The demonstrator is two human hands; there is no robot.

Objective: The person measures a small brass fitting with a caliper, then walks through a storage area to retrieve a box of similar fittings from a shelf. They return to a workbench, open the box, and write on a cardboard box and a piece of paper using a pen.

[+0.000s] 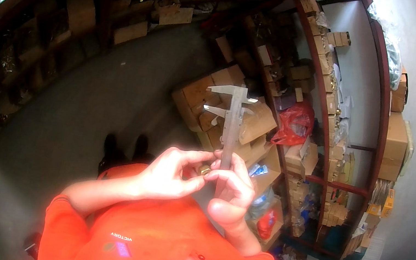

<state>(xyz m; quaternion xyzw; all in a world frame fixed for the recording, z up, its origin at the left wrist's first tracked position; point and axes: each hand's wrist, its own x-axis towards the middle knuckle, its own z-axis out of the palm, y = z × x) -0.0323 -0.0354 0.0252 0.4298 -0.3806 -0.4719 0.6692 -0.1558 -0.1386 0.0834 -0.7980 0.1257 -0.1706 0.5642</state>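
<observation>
In my right hand (233, 193) is a metal vernier caliper (232, 120), held upright by its lower beam with the fingers wrapped round it. Its jaws point up and to the left, and a gap shows between them. My left hand (169, 174) pinches a small brass-coloured fitting (205, 170), possibly a nut, between thumb and fingers. The fitting sits just left of the caliper's beam, well below the jaws. Both hands meet there, in front of my orange shirt (155, 238); fingers partly cover the fitting.
Open cardboard boxes (199, 100) stand on the floor beyond the hands. To the right, a dark red shelf rack (379, 138) holds many small cartons, with a red plastic bag (295, 124) beside it. More loaded shelves (81, 10) curve along the far left.
</observation>
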